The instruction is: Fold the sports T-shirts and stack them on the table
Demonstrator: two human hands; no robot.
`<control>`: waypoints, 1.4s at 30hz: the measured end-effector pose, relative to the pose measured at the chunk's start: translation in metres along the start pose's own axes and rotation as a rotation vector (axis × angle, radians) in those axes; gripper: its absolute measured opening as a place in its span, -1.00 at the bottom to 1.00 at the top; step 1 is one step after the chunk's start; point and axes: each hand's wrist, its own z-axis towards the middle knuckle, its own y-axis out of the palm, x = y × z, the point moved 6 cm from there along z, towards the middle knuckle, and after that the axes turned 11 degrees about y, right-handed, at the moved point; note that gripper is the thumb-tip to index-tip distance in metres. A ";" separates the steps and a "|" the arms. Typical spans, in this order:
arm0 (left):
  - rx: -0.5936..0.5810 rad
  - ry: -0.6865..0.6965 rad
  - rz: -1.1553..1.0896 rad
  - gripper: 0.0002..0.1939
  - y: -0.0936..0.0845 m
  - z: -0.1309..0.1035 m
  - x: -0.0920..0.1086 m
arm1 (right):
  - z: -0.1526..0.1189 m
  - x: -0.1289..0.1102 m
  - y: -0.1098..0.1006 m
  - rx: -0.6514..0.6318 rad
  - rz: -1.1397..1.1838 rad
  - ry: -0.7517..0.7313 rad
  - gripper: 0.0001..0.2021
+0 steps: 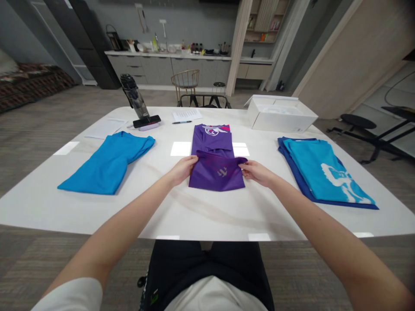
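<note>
**Fingers (192,159) pinched on purple shirt (216,178), both sides**

Left hand (181,170): thumb and fingertips closed on the left end of the flap's upper edge, partly hidden by the cloth. Right hand (259,172): thumb and index closed on the right end of that edge, other fingers curled loosely below. I've got the edge spread between my two hands, grey print facing up.

Shirt sits mid-worktop (220,218), straight in front of me. Flap is on the near side; far part lies flat, white-and-red print at the top.

Left of me: blue shirt (100,166), folded, well apart from my hand. Right: turquoise shirt (319,162) with white print, on top of a dark blue garment (295,169). Farther back: handheld vacuum (138,101), pen (182,122) just beside a printed sheet (188,114), white box (270,121).
</note>
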 end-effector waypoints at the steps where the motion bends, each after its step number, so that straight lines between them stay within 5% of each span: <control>1: 0.043 -0.063 -0.025 -0.59 -0.003 0.012 -0.006 | 0.013 0.000 -0.004 0.047 0.024 0.046 -0.62; 5: 0.173 -0.215 0.066 -0.66 -0.015 0.041 -0.024 | 0.046 0.007 -0.013 0.189 -0.057 0.174 -0.59; 9: 0.231 -0.198 0.147 -0.67 -0.016 0.052 -0.026 | 0.061 0.011 -0.015 0.326 -0.229 0.110 -0.57; 15: 0.211 0.302 0.169 -0.70 -0.003 0.071 0.018 | 0.067 -0.027 -0.007 0.382 -0.172 -0.285 -0.56; 18: 0.254 0.393 0.062 -0.69 -0.007 0.091 0.030 | 0.078 -0.054 -0.013 0.480 -0.153 -0.426 -0.56; 24: 0.380 -0.021 0.182 -0.84 -0.039 0.137 -0.009 | 0.131 -0.049 -0.035 0.596 -0.289 -0.136 -0.69; 28: 0.380 0.199 0.349 -0.89 -0.050 0.154 0.006 | 0.141 -0.051 -0.041 0.518 -0.317 -0.133 -0.70; 34: 0.316 0.594 0.271 -0.85 -0.042 0.201 0.062 | 0.170 -0.108 -0.059 0.423 -0.119 -0.326 -0.63; 38: 0.373 0.552 0.343 -0.84 -0.054 0.266 0.067 | 0.228 -0.130 -0.083 0.556 -0.126 -0.298 -0.67; 42: 0.502 0.448 0.772 -0.75 -0.067 0.297 0.049 | 0.267 -0.127 -0.093 0.753 -0.463 -0.204 -0.72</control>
